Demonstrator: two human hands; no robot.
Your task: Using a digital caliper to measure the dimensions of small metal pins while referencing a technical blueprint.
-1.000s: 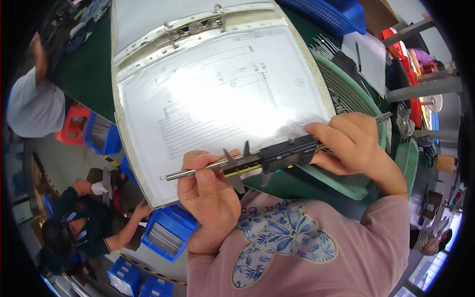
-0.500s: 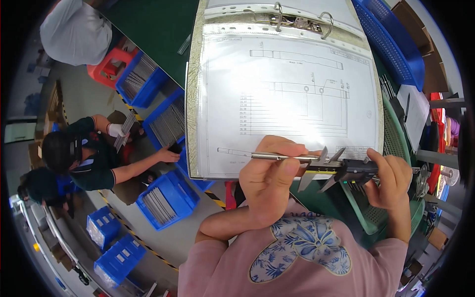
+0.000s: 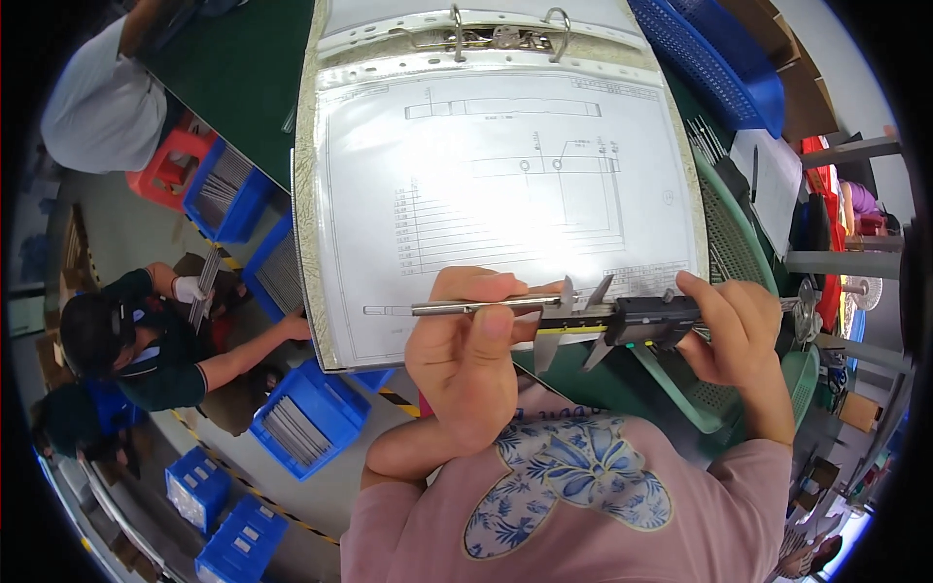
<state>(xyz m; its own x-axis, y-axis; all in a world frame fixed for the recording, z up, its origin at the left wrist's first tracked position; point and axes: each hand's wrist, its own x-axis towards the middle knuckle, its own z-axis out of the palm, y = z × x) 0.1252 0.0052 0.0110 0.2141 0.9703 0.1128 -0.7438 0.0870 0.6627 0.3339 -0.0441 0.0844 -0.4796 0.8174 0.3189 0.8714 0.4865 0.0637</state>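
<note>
A: Report the left hand (image 3: 465, 374).
B: Thumb and fingers are closed on the rod (image 3: 466, 308), located at the hand's 12 o'clock.
A: Report the right hand (image 3: 737, 328).
B: Its fingers grip the caliper (image 3: 656, 322), at the hand's 9 o'clock. The jaws stand apart; contact with the rod cannot be determined.
A: Surroundings?
B: The binder (image 3: 505, 194) is at the left hand's 12 o'clock; a green basket (image 3: 741, 225), the right's 12.
</note>
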